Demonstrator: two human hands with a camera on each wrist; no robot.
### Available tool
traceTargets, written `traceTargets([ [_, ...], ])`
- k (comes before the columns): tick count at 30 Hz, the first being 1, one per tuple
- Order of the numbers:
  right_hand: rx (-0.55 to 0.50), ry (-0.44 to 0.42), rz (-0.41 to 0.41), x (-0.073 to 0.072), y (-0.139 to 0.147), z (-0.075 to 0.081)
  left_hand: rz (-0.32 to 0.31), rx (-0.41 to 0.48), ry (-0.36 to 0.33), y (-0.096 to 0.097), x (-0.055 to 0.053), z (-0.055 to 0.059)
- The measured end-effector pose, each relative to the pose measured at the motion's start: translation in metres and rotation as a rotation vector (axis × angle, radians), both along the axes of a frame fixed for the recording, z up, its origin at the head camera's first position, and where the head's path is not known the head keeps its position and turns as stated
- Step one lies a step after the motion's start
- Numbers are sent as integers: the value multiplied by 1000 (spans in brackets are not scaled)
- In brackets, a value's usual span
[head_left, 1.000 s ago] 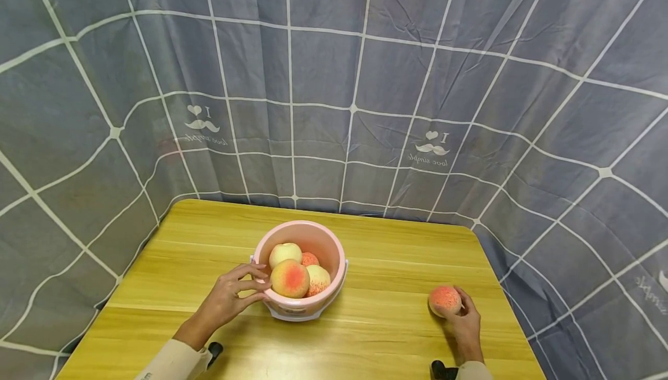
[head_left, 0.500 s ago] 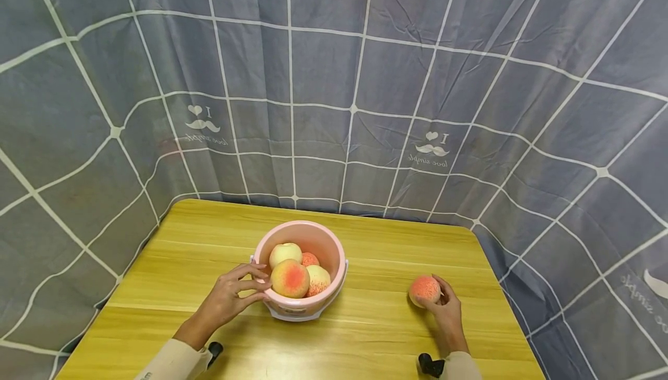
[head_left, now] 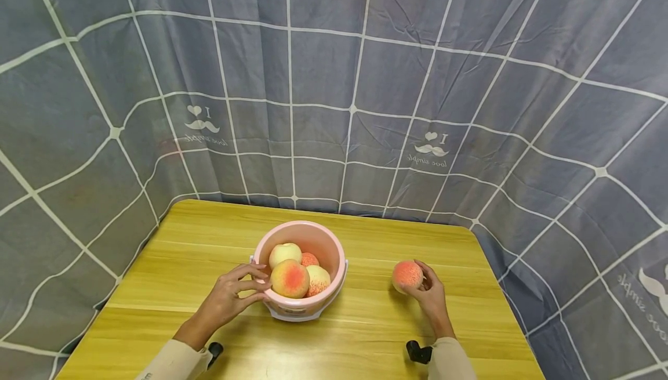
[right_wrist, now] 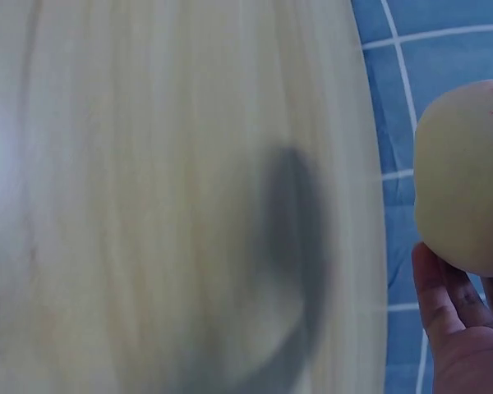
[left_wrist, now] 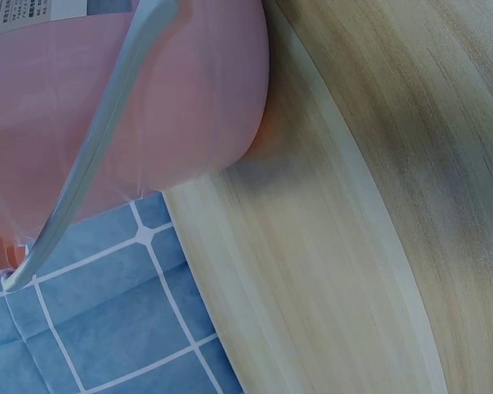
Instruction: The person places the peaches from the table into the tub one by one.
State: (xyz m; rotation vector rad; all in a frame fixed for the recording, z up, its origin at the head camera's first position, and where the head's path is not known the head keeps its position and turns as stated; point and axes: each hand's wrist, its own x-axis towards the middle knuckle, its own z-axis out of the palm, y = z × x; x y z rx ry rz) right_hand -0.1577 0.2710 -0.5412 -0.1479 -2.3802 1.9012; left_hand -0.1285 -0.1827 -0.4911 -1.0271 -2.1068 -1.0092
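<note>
My left hand [head_left: 225,296] grips the near-left rim of a pink bucket [head_left: 301,234], its fingers at the rim. Inside the bucket lie several peaches: a large yellow-orange one [head_left: 290,279] on top, a pale one [head_left: 285,254] behind it, a red-speckled one [head_left: 318,280] to the right and a partly hidden red one [head_left: 309,259]. To the right of the bucket, my right hand [head_left: 433,299] holds another peach [head_left: 407,276], red above and pale below. The right wrist view shows this peach's pale side [right_wrist: 467,185] above the table, with fingers beneath it.
The bucket stands on a yellow wood-grain table [head_left: 365,333]. A pale carrying handle [left_wrist: 104,123] hangs down along the bucket's outside. Grey-blue curtains [head_left: 323,67] with white grid lines surround the table's back and sides.
My right hand has carried its peach leftward and somewhat farther back, nearer the bucket. The left hand and the bucket stay where they were.
</note>
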Motion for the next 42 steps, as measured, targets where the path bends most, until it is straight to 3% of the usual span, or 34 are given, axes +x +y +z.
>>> traceTargets([
  [8, 9, 67, 34, -8, -18, 14, -14, 16, 40, 0, -3, 1],
  [20, 4, 133, 100, -19, -40, 22, -8, 14, 26, 0, -1, 0],
  [27, -29, 119, 120, -21, -48, 30, -6, 14, 21, 1, -2, 0],
  [42, -45, 169, 161, -28, -71, 51, -12, 22, 26, 1, -2, 1],
])
